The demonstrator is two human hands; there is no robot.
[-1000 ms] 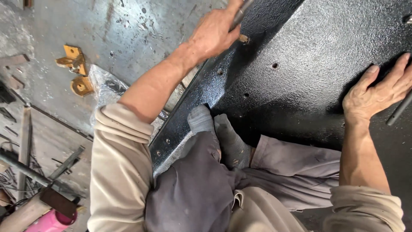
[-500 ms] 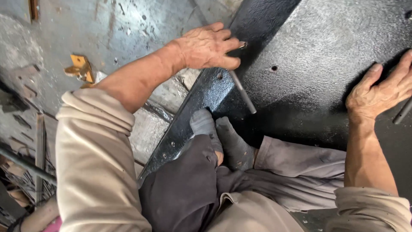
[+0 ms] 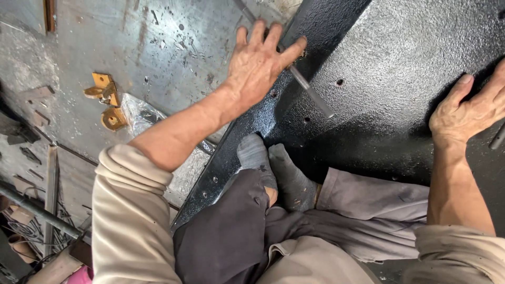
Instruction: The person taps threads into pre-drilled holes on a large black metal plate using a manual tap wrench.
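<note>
Thin grey metal rod [image 3: 310,89] is pinned under spread fingers of left hand [image 3: 258,66] against black textured steel plate [image 3: 400,79]; right hand [image 3: 465,113] is laid flat, open. Rod could be rolled loose if pressure slackens.

The right hand's [image 3: 470,113] fingertips ran past the frame edge; the left hand [image 3: 259,66] covered the metal rod's [image 3: 310,93] upper part.

Scuffed grey metal floor [image 3: 158,47] under flat light.
</note>
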